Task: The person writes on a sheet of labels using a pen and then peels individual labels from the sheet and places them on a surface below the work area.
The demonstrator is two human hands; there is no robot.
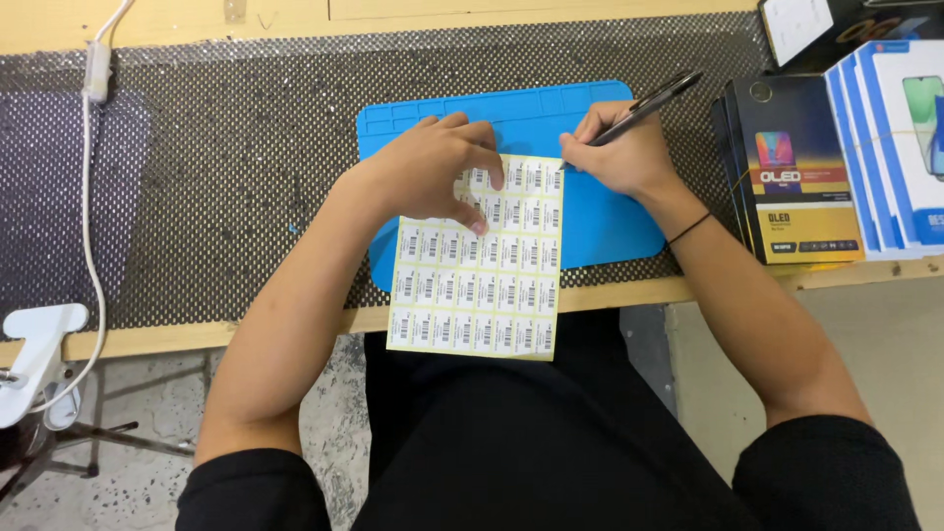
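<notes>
Label sheet point(477, 270) pinned by left hand point(433, 172), fingers spread; right hand point(615, 152) grips pen point(644, 103), tip seemingly touching sheet.

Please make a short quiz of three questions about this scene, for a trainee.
1. True or false: the right hand holds a pen.
2. What does the left hand press on? A) label sheet B) boxes C) cable
3. What colour is the mat under the sheet?

Key: 1 true; 2 A; 3 blue.
</notes>
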